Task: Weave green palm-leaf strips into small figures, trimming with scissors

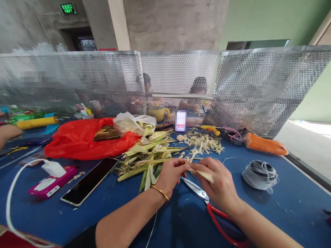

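Note:
My left hand (171,176), with a gold bangle on the wrist, pinches one end of a pale leaf strip (204,175) above the blue table. My right hand (219,184) is closed on the other end of the same strip, fingers pressed together. Red-handled scissors (207,203) lie on the table directly beneath my right hand, blades pointing left. A heap of green and yellow leaf strips (147,155) lies just beyond my left hand.
A red plastic bag (77,141), a white bag (131,122), a black phone (90,181), a pink wipes pack (51,184), a coil of white thread (260,174), leaf trimmings (204,143) and an orange packet (266,144) lie on the blue table (297,203). A perforated metal screen (245,82) stands behind, people beyond it. Another person's hand (7,132) shows at far left.

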Demonstrator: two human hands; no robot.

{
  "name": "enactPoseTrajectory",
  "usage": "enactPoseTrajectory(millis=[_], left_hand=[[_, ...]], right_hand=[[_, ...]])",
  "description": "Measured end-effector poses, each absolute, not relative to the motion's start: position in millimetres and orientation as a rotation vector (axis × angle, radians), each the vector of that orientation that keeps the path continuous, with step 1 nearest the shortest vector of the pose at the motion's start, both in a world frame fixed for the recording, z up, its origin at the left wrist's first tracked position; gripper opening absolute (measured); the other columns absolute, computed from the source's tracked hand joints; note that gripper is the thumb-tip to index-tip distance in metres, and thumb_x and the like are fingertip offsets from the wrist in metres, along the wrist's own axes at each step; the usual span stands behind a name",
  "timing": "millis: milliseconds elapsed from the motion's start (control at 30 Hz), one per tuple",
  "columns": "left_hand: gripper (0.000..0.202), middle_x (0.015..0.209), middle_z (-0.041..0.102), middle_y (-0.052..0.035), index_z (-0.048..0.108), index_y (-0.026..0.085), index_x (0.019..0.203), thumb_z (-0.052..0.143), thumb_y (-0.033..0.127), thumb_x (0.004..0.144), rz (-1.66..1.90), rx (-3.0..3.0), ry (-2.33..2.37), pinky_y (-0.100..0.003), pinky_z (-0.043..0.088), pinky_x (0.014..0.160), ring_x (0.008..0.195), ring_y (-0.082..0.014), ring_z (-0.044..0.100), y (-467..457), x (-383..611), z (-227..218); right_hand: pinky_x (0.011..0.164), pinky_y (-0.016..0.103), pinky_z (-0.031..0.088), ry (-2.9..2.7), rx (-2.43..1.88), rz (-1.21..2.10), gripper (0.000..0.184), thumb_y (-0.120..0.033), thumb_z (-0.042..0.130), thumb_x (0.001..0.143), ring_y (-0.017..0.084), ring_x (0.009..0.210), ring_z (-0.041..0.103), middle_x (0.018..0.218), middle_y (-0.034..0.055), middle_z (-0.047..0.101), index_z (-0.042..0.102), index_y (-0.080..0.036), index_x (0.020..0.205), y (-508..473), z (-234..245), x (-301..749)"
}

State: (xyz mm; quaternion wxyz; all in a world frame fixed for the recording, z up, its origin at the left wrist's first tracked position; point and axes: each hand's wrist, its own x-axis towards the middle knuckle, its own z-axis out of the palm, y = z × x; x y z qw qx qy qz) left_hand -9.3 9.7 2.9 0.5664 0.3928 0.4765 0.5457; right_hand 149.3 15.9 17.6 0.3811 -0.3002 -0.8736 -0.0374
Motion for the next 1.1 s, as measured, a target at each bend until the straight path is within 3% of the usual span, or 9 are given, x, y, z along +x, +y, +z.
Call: enactPoseTrajectory(millis=[133,333,433,600,700,800,900,1100], left_hand=[[0.016,0.054,0.060,0.0008,0.070,0.013,0.071,0.070,0.027,0.063,1.119,1.046,1.084,-0.018,0.023,0.038,0.045,-0.0066,0.043,3,-8,8],[0.019,0.062,0.065,-0.0025,0.069,0.013,0.070,0.070,0.032,0.067,0.980,1.049,1.063,-0.019,0.026,0.042,0.048,-0.0067,0.043,0,-8,11],[0.025,0.064,0.063,-0.0011,0.069,0.014,0.075,0.070,0.038,0.068,0.983,1.050,1.067,-0.019,0.026,0.043,0.050,-0.0074,0.043,-1,-6,11],[0.019,0.058,0.058,0.0026,0.071,0.014,0.073,0.074,0.030,0.064,1.057,1.219,1.189,-0.019,0.029,0.049,0.053,-0.0069,0.041,-3,-2,8],[0.020,0.060,0.061,0.0007,0.071,0.013,0.075,0.067,0.033,0.073,1.071,1.244,1.228,-0.019,0.030,0.049,0.052,-0.0069,0.041,-1,-3,5],[0.021,0.061,0.062,0.0009,0.069,0.013,0.083,0.065,0.032,0.074,1.112,1.140,1.210,-0.018,0.027,0.045,0.049,-0.0059,0.039,4,-7,3],[0.027,0.062,0.063,0.0008,0.063,0.014,0.093,0.068,0.029,0.071,1.162,1.002,1.206,-0.017,0.024,0.042,0.047,-0.0062,0.041,9,-11,3],[0.021,0.058,0.062,0.0014,0.057,0.016,0.081,0.070,0.027,0.068,1.177,0.926,1.191,-0.015,0.024,0.039,0.044,-0.0052,0.041,10,-12,6]], right_hand=[[0.073,0.028,0.044,-2.132,-0.956,0.183,0.022,-0.027,0.047,0.093,0.019,0.083,0.062,0.091,0.0059,0.068,0.067,-0.021,0.087,27,22,156],[0.054,0.023,0.033,-2.214,-1.263,0.432,0.036,-0.035,0.042,0.090,0.014,0.056,0.050,0.058,0.0000,0.058,0.057,-0.019,0.062,37,18,158],[0.051,0.023,0.028,-2.157,-1.345,0.469,0.035,-0.037,0.044,0.088,0.013,0.055,0.045,0.055,-0.0015,0.052,0.054,-0.019,0.060,35,14,156],[0.050,0.023,0.026,-2.128,-1.414,0.521,0.034,-0.035,0.044,0.086,0.012,0.054,0.041,0.054,-0.0028,0.048,0.048,-0.019,0.056,34,9,152],[0.049,0.023,0.026,-2.091,-1.469,0.565,0.031,-0.040,0.049,0.085,0.012,0.053,0.043,0.054,-0.0025,0.052,0.051,-0.020,0.061,37,12,155],[0.048,0.023,0.033,-2.032,-1.375,0.863,0.019,-0.040,0.053,0.083,0.013,0.049,0.047,0.053,-0.0045,0.055,0.057,-0.022,0.083,41,22,165],[0.051,0.023,0.041,-1.994,-1.125,1.198,0.026,-0.036,0.056,0.082,0.012,0.051,0.051,0.062,-0.0030,0.063,0.057,-0.020,0.102,43,37,177],[0.071,0.028,0.049,-1.970,-0.739,1.685,0.025,-0.036,0.061,0.085,0.014,0.074,0.062,0.092,0.0062,0.070,0.072,-0.016,0.095,43,49,190]])
